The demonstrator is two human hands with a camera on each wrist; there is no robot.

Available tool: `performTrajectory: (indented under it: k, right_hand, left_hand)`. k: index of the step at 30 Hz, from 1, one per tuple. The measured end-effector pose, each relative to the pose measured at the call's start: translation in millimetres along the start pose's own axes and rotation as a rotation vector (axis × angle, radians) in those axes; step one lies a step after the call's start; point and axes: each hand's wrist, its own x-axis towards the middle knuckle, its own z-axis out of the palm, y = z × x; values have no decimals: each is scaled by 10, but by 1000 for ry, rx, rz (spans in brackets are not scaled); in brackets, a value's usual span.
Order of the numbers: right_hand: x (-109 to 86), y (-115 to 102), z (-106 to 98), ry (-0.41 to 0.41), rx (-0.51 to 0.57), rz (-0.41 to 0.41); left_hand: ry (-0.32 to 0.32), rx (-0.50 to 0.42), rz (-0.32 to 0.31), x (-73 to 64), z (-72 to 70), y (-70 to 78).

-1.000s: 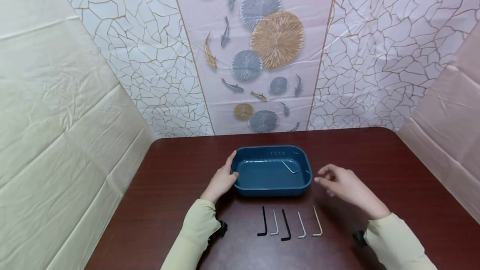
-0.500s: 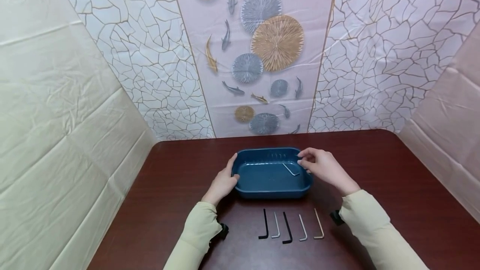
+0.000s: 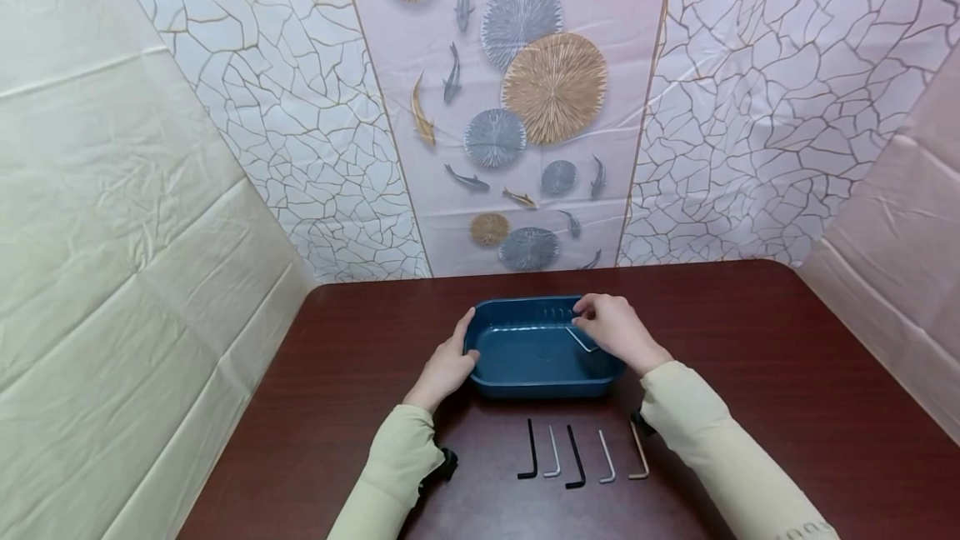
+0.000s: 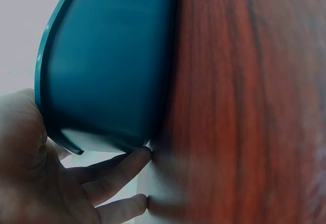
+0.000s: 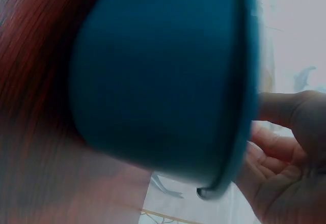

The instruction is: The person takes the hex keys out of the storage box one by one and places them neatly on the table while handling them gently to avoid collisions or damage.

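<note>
A blue tray [image 3: 525,390] stands on the table. My left hand [image 3: 442,369] grips its left end, thumb over the rim and fingers along the outside; in the left wrist view, fingers [image 4: 119,175] reach round the tray wall [image 4: 107,56]. My right hand [image 3: 617,330] is over the tray's right end, fingers loosely bent, with no held thing visible. Below it lies a silver hex key [image 3: 579,340] inside the tray, partly hidden by the hand. The right wrist view shows the tray's outer wall [image 5: 158,76] with the right hand [image 5: 285,158] beyond the rim.
In front of the tray lies a row of hex keys: a black one [image 3: 532,450], a silver one [image 3: 554,452], another black one [image 3: 575,458], another silver one [image 3: 607,458] and a gold-coloured one [image 3: 639,452]. Patterned cloth [image 3: 495,140] hangs behind the dark red table [image 3: 360,332].
My right hand has moved left and away from me, from beside the tray to above its right end. The left hand keeps its grip, and the hex keys lie as before.
</note>
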Motion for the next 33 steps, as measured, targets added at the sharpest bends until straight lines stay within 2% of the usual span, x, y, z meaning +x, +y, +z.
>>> performTrajectory:
  k: [5, 12, 21, 27, 33]
  right_hand:
    - [76, -3, 118, -25, -79, -5]
    - [128, 22, 225, -162, -101, 37]
    - [149, 28, 277, -174, -173, 41]
    - [145, 30, 291, -202, -160, 46]
    - [138, 48, 324, -188, -161, 18]
  left_hand:
    - [-7, -5, 1, -7, 6, -8]
    - [-25, -7, -6, -15, 6, -2]
    - [-11, -7, -10, -18, -13, 23]
    - [-6, 15, -9, -14, -13, 28]
    - [-10, 10, -8, -7, -11, 16]
